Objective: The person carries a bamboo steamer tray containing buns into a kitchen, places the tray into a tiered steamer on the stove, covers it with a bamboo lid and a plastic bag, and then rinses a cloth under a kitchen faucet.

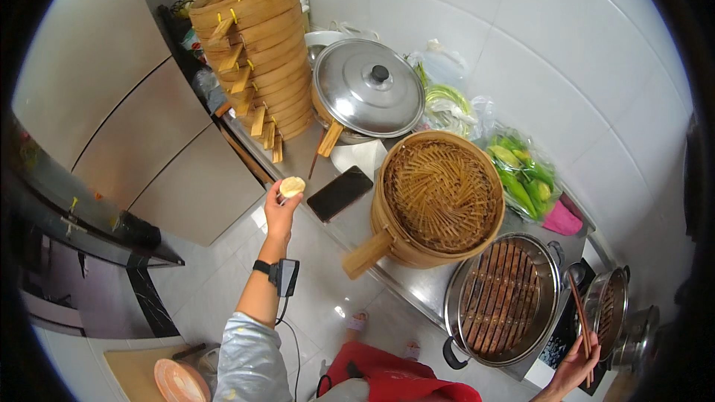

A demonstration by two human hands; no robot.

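My left hand is raised to the left of the steel counter. Its fingers and thumb pinch a small pale round piece of food; the exact kind is unclear. My right hand grips a pair of brown wooden chopsticks at the lower right. Their far ends reach up beside a metal ladle and a steel pan with slats inside. Between the hands stand a bamboo steamer with a woven top and wooden handle and a two-handled steel pot holding a slatted wooden rack.
A tall stack of bamboo steamers rises at the back left. Beside it sits a steel-lidded steamer. A dark phone lies near the counter's edge. Bagged green peppers and a pink cloth lie along the wall.
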